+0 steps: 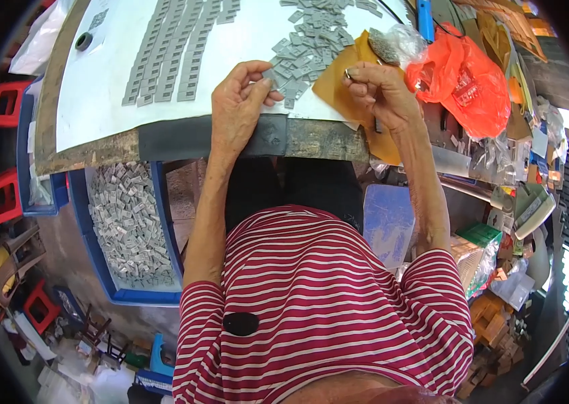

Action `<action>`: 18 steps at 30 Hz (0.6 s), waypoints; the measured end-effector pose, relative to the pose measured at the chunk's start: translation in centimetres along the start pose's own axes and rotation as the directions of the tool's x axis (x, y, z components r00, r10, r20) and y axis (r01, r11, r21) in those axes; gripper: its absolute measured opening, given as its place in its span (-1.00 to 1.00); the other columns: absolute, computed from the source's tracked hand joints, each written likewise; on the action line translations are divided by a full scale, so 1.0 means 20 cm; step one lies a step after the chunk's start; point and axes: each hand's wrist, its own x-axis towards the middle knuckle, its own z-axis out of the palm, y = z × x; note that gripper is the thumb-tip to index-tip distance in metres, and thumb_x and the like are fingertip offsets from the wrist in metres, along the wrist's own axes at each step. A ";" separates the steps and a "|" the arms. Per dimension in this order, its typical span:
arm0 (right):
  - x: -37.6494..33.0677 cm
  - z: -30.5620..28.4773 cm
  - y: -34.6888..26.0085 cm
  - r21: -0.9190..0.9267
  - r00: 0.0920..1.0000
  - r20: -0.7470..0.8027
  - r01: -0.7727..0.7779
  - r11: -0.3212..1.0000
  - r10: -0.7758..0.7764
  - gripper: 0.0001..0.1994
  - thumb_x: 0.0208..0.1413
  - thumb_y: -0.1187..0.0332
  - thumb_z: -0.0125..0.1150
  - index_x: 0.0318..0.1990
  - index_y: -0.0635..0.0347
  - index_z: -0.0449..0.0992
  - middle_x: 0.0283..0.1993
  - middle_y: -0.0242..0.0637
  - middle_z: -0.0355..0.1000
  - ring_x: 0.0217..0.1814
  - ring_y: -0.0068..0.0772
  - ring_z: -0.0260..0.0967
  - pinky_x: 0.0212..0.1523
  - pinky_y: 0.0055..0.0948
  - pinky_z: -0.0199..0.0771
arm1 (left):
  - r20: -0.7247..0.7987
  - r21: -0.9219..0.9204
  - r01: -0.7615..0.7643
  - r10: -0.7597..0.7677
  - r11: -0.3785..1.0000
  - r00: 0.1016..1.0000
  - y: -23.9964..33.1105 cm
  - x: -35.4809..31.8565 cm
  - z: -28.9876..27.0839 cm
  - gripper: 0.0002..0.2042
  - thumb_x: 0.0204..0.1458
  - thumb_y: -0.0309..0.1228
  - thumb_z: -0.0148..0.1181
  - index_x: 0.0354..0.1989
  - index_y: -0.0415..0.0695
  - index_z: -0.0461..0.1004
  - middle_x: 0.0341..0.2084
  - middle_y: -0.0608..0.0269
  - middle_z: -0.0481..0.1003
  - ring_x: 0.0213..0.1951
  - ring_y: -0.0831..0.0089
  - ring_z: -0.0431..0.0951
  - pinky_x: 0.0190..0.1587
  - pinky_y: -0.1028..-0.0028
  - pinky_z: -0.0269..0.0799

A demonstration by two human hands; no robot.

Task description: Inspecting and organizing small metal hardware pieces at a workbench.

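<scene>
My left hand (243, 97) is raised over the table's near edge with thumb and fingers pinched together. A small grey piece may be at its fingertips, but I cannot make it out clearly. To the right, my right hand (387, 93) pinches a small shiny metal part (348, 73) between thumb and forefinger, above a yellow-brown sheet (336, 86). Beyond and between the hands lies a loose heap of flat grey pieces (308, 57). Similar pieces stand in neat slanting rows (166, 57) left of my left hand. Small metal parts (383, 48) are piled on the yellow-brown sheet.
White sheeting covers the wooden table (325, 140); a black tape roll (83, 42) sits far left. A red plastic bag (466, 84) crowds the right. Below left, a blue crate (173, 269) holds many grey pieces. A blue stool top (389, 222) is below my right forearm.
</scene>
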 end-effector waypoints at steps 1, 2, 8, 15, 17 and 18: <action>0.01 0.02 0.00 -0.027 1.000 0.017 0.005 1.000 -0.005 -0.89 0.03 0.45 0.10 -0.37 0.34 0.39 -0.45 -0.30 0.36 -0.58 -0.75 0.15 -0.69 -0.79 0.06 | 0.009 -0.045 0.000 0.001 0.999 1.000 0.00 0.00 -0.01 -0.80 0.04 -0.59 -0.01 -0.15 -0.35 0.35 -0.42 0.22 0.40 -0.45 0.57 0.50 -0.42 0.68 0.39; 0.02 0.05 0.01 -0.053 0.999 0.035 0.011 0.999 -0.009 -0.90 0.02 0.46 0.10 -0.37 0.34 0.39 -0.45 -0.29 0.36 -0.57 -0.75 0.16 -0.68 -0.79 0.07 | 0.015 -0.069 -0.027 0.028 0.997 0.999 0.00 0.01 -0.01 -0.81 0.04 -0.58 -0.02 -0.16 -0.35 0.34 -0.45 0.23 0.40 -0.45 0.55 0.50 -0.42 0.67 0.40; 0.06 0.21 0.04 -0.071 0.998 -0.010 0.060 0.996 -0.061 -0.91 -0.04 0.53 0.15 -0.35 0.36 0.43 -0.54 -0.29 0.37 -0.63 -0.68 0.20 -0.62 -0.76 0.16 | -0.034 -0.189 0.002 -0.009 0.982 0.999 0.01 0.02 -0.02 -0.84 0.05 -0.55 -0.03 -0.23 -0.37 0.34 -0.50 0.15 0.45 -0.46 0.48 0.53 -0.43 0.63 0.44; 0.08 0.34 0.16 -0.229 0.986 -0.028 0.153 0.961 -0.164 -0.90 -0.06 0.50 0.16 -0.36 0.32 0.47 -0.59 -0.39 0.36 -0.64 -0.69 0.21 -0.64 -0.74 0.15 | -0.025 -0.222 0.054 -0.061 0.974 0.998 0.03 0.04 -0.04 -0.84 0.07 -0.52 -0.06 -0.25 -0.39 0.29 -0.50 0.02 0.46 -0.47 0.37 0.56 -0.40 0.55 0.54; 0.09 0.36 0.19 -0.228 0.982 -0.028 0.174 0.958 -0.185 -0.90 -0.06 0.50 0.16 -0.36 0.32 0.47 -0.60 -0.39 0.36 -0.64 -0.69 0.21 -0.64 -0.74 0.15 | -0.033 -0.238 0.059 -0.068 0.969 0.997 0.02 0.04 -0.04 -0.85 0.07 -0.53 -0.06 -0.25 -0.39 0.29 -0.51 0.02 0.46 -0.48 0.37 0.56 -0.42 0.55 0.54; 0.10 0.37 0.20 -0.225 0.978 -0.030 0.196 0.954 -0.208 -0.90 -0.06 0.50 0.17 -0.36 0.33 0.47 -0.61 -0.39 0.36 -0.64 -0.69 0.21 -0.63 -0.73 0.15 | -0.037 -0.253 0.064 -0.076 0.965 0.996 0.02 0.04 -0.04 -0.85 0.07 -0.53 -0.06 -0.26 -0.38 0.29 -0.51 0.02 0.46 -0.49 0.37 0.56 -0.43 0.54 0.55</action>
